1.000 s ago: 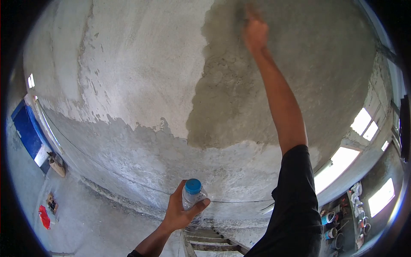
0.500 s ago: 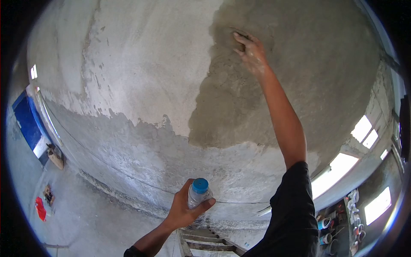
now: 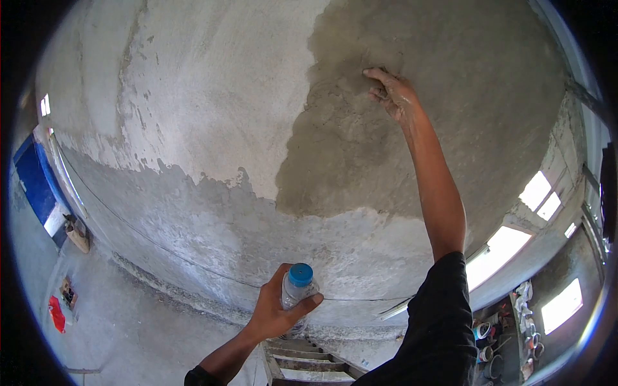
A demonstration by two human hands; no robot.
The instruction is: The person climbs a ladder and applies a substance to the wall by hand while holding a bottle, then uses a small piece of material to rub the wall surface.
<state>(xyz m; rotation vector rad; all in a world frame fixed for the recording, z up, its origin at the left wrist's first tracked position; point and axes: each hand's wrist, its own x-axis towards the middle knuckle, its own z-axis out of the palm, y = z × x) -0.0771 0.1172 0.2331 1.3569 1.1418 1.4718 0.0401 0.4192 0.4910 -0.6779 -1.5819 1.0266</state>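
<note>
Low in the middle, my left hand (image 3: 275,311) is wrapped round a clear plastic bottle (image 3: 296,293) with a blue cap, held upright. My right hand (image 3: 394,93) is raised to the dark, damp plaster (image 3: 347,148) on the wall. Its index finger points left, the other fingers are partly curled and apart, and nothing shows in them. Wet-looking smears cover its fingers and wrist. Pale, dry wall (image 3: 219,83) borders the dark patch on the left.
A wooden ladder (image 3: 309,365) stands below the bottle. A thin cable (image 3: 161,246) runs along the lower wall. On the left are a blue door (image 3: 35,180), a sack (image 3: 77,237) and a red item (image 3: 56,314). Buckets (image 3: 486,354) sit at the lower right.
My right hand has moved down and slightly right over the dark plaster, and its fingers have changed pose. The view has shifted slightly; my left hand still holds the bottle.
</note>
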